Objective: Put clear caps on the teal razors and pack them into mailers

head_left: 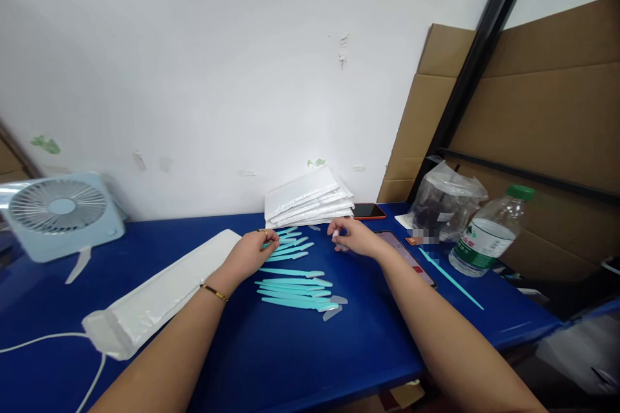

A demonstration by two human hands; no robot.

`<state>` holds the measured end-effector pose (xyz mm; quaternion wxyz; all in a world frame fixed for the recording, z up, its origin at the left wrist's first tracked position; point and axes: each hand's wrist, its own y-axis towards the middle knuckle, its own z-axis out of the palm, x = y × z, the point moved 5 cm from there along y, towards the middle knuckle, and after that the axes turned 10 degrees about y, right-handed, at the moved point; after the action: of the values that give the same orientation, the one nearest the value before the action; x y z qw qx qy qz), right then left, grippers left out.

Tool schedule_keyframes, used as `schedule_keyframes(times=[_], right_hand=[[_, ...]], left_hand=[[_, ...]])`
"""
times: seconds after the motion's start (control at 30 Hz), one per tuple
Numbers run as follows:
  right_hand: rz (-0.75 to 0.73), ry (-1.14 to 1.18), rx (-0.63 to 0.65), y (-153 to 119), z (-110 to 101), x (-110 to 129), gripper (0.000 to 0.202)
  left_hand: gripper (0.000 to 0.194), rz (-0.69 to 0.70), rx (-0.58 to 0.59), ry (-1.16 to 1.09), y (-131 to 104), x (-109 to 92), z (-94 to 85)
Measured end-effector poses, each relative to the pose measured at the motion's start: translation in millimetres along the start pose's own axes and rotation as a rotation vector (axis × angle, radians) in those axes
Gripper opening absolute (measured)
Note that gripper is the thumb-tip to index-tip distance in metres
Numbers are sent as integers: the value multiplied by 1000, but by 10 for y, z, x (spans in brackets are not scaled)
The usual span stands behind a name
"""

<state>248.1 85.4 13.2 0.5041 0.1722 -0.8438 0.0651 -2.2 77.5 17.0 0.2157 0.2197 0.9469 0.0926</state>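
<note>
Two hands (254, 251) among about twelve teal sticks (295, 290)

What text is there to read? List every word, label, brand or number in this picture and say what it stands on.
No text can be read here.
Water bottle: the green and white label carries print, too small and blurred to read.
Bagged item: the patch below it is pixelated, unreadable.
White envelopes, fan, teal tools and phones: no print visible.

Small blue fan (61, 214), water bottle (489, 232), stacked white mailers (307, 197), phone (369, 210), perhaps bagged dark items (443, 203)
</note>
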Motion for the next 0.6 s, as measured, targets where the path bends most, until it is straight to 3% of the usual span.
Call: schedule_keyframes(times=[0.13, 0.3, 0.37, 0.43, 0.6], right_hand=[[-28, 102, 23, 3, 54, 31, 25], [40, 163, 23, 41, 45, 21, 17], [54, 203, 27, 46, 47, 25, 15], [60, 228, 14, 43, 42, 27, 16], [36, 198, -43, 29, -14, 21, 18]], left_hand=[[34, 49, -23, 80, -28, -90, -37], [34, 257, 300, -62, -157, -412, 89], [39, 343, 373, -50, -201, -516, 138], [38, 361, 372, -7, -206, -544, 175], [29, 259, 248, 24, -155, -448, 197]])
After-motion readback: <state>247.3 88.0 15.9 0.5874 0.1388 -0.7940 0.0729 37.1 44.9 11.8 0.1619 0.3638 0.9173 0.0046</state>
